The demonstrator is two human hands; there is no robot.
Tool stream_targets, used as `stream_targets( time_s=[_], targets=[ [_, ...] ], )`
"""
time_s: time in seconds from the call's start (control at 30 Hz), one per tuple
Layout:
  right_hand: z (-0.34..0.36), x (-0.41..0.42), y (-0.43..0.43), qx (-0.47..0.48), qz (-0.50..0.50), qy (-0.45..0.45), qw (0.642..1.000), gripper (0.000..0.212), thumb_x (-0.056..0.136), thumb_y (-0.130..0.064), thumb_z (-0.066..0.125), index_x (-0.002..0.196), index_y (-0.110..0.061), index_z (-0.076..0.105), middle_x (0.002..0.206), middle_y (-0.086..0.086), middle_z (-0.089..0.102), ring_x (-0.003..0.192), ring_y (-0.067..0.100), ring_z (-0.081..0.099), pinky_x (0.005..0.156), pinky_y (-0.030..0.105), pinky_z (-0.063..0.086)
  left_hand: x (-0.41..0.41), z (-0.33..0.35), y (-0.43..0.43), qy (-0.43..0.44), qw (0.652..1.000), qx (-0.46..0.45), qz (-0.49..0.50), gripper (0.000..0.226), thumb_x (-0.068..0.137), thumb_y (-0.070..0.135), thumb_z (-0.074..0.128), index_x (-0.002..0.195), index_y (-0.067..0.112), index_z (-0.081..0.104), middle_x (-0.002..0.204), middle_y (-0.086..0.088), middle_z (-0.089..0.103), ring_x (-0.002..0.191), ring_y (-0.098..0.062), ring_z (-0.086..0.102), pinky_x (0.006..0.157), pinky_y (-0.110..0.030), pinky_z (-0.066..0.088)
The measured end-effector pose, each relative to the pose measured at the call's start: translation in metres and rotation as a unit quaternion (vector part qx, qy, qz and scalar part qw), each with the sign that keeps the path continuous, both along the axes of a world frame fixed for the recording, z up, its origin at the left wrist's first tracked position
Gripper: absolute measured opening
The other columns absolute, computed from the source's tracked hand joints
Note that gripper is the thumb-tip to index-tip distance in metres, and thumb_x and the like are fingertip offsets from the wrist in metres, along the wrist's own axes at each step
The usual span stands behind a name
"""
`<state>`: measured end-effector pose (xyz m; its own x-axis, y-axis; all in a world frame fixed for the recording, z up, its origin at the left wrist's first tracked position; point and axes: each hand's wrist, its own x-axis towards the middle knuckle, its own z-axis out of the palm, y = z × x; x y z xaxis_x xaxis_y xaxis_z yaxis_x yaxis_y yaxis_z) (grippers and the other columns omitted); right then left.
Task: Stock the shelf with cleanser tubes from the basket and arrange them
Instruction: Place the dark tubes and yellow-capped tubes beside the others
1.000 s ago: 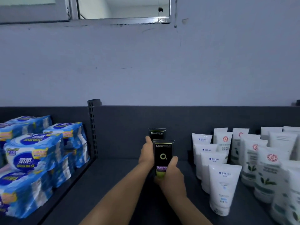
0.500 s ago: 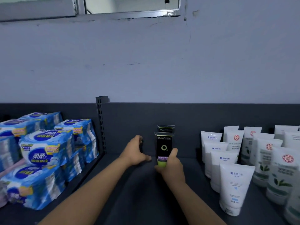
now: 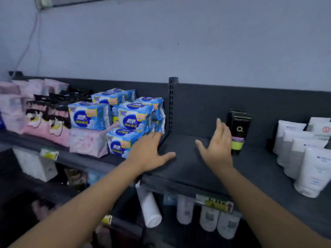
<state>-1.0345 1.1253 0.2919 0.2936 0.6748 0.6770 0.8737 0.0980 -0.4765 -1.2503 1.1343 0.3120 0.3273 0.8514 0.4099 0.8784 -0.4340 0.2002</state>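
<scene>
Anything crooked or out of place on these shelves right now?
One thing: under the shelf, a white bottle leans diagonally, while the bottles beside it look straight. The black tubes on top stand upright.

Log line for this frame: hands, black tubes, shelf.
left hand: open, empty | right hand: open, empty, beside black tubes | black tubes: upright on shelf | white tubes: farther right

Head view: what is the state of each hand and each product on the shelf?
black tubes, upright, one behind another, not gripped.
left hand, open, fingers spread, holding nothing.
right hand, open, holding nothing, beside the black tubes.
white tubes, upright on their caps, in rows.
blue packs, stacked.
</scene>
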Motion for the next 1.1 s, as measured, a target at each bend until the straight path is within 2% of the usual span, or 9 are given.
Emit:
stream_targets(
  time_s=[0.13,0.3,0.47,0.63,0.73,0.8,0.9,1.0,1.1],
  targets=[
    [-0.012,-0.115,-0.032,0.076,0.192,-0.071,0.976,0.046,0.080,-0.029,0.057,0.114,0.002,0.059,0.114,0.017,0.062,0.107,0.034,0.059,0.096,0.033,0.041,-0.075,-0.022,-0.039,0.047,0.995,0.057,0.063,0.095,0.068,0.080,0.028,0.131,0.013,0.050,0.121,-0.008,0.058,0.109,-0.032,0.058,0.086,-0.043,0.050],
    [-0.064,-0.243,-0.074,0.029,0.334,-0.150,0.930,0.040,0.075,-0.026,0.063,0.107,-0.001,0.064,0.100,0.014,0.068,0.089,0.032,0.064,0.083,0.034,0.048,-0.189,-0.071,-0.100,0.089,0.983,0.014,0.161,0.088,0.067,0.072,0.023,0.127,0.013,0.052,0.123,-0.009,0.056,0.109,-0.033,0.056,0.082,-0.042,0.046],
    [-0.141,-0.331,-0.101,-0.190,0.415,-0.161,0.875,0.033,0.085,-0.027,0.061,0.114,-0.011,0.059,0.107,0.009,0.063,0.098,0.029,0.060,0.076,0.036,0.051,-0.298,-0.149,-0.160,0.120,0.952,-0.068,0.272,0.081,0.079,0.071,0.042,0.135,0.013,0.045,0.129,-0.009,0.052,0.113,-0.032,0.053,0.088,-0.043,0.044],
    [-0.218,-0.378,-0.101,-0.377,0.446,-0.202,0.786,0.016,0.091,-0.028,0.055,0.102,-0.018,0.052,0.095,0.001,0.054,0.084,0.020,0.056,0.068,0.037,0.047,-0.357,-0.227,-0.199,0.119,0.910,-0.210,0.336,0.079,0.083,0.072,0.044,0.136,0.013,0.040,0.132,-0.010,0.047,0.117,-0.033,0.049,0.090,-0.043,0.043],
    [-0.268,-0.391,-0.093,-0.435,0.437,-0.209,0.759,0.023,0.091,-0.025,0.059,0.109,-0.010,0.056,0.104,0.007,0.057,0.092,0.027,0.059,0.072,0.038,0.049,-0.373,-0.274,-0.206,0.109,0.883,-0.285,0.357,0.078,0.083,0.070,0.046,0.137,0.014,0.038,0.135,-0.012,0.045,0.122,-0.034,0.046,0.095,-0.044,0.041],
    [-0.299,-0.398,-0.088,-0.491,0.424,-0.204,0.733,0.017,0.092,-0.023,0.056,0.099,-0.008,0.055,0.100,0.008,0.055,0.089,0.029,0.057,0.071,0.039,0.047,-0.378,-0.306,-0.209,0.097,0.861,-0.346,0.360,0.081,0.083,0.068,0.049,0.142,0.015,0.034,0.143,-0.014,0.039,0.128,-0.035,0.041,0.100,-0.046,0.039],
    [-0.352,-0.408,-0.076,-0.561,0.394,-0.169,0.708,0.027,0.091,-0.012,0.056,0.067,-0.015,0.043,0.067,0.002,0.045,0.060,0.016,0.044,0.057,0.031,0.035,-0.381,-0.358,-0.203,0.058,0.819,-0.442,0.361,0.090,0.078,0.069,0.057,0.146,0.017,0.029,0.148,-0.011,0.033,0.132,-0.034,0.038,0.105,-0.048,0.038],
    [-0.403,-0.411,-0.067,-0.619,0.362,-0.134,0.684,0.045,0.089,-0.011,0.061,0.059,-0.021,0.028,0.059,0.001,0.031,0.053,0.015,0.030,0.050,0.026,0.019,-0.370,-0.412,-0.194,0.030,0.786,-0.509,0.349,0.092,0.076,0.067,0.062,0.146,0.018,0.028,0.148,-0.010,0.034,0.132,-0.032,0.038,0.104,-0.047,0.039],
    [-0.450,-0.414,-0.064,-0.716,0.258,-0.004,0.649,0.044,0.088,-0.020,0.066,0.062,-0.013,0.031,0.061,0.011,0.035,0.060,0.027,0.041,0.056,0.032,0.034,-0.351,-0.462,-0.187,-0.031,0.767,-0.562,0.307,0.089,0.074,0.055,0.072,0.144,0.017,0.031,0.145,-0.011,0.036,0.130,-0.033,0.041,0.103,-0.047,0.043]
  ],
)
